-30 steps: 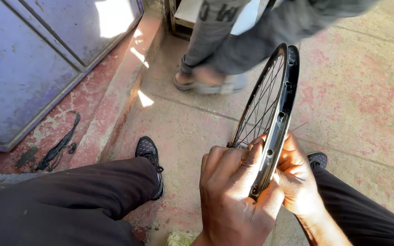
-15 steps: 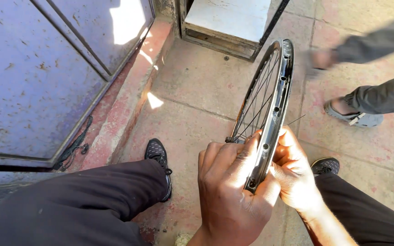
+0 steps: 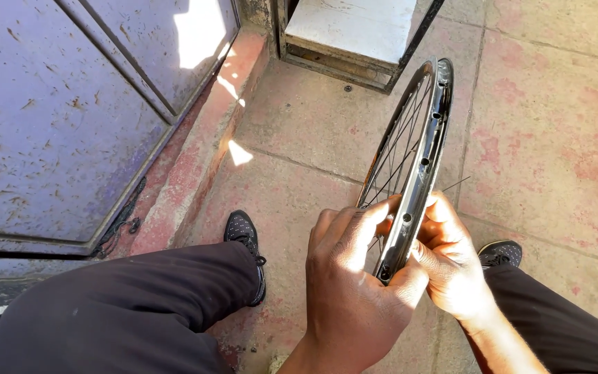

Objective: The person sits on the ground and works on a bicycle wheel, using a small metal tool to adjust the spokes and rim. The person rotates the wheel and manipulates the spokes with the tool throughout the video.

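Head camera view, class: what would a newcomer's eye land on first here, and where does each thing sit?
First, the bare bicycle wheel rim, standing edge-on at centre, its spokes showing. The left hand and the right hand clasp its near end from either side, low in the picture. Next comes the worn blue metal door filling the upper left, above a dark-trousered leg and a black shoe on the reddish paving.

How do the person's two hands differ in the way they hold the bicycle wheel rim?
The left hand is larger in view and sunlit, its back to the camera, fingers curled over the rim's spoke side. The right hand sits behind the rim on its far side, partly hidden, thumb pressed against the rim wall. Both grip the rim's lower end, holding it edge-on.
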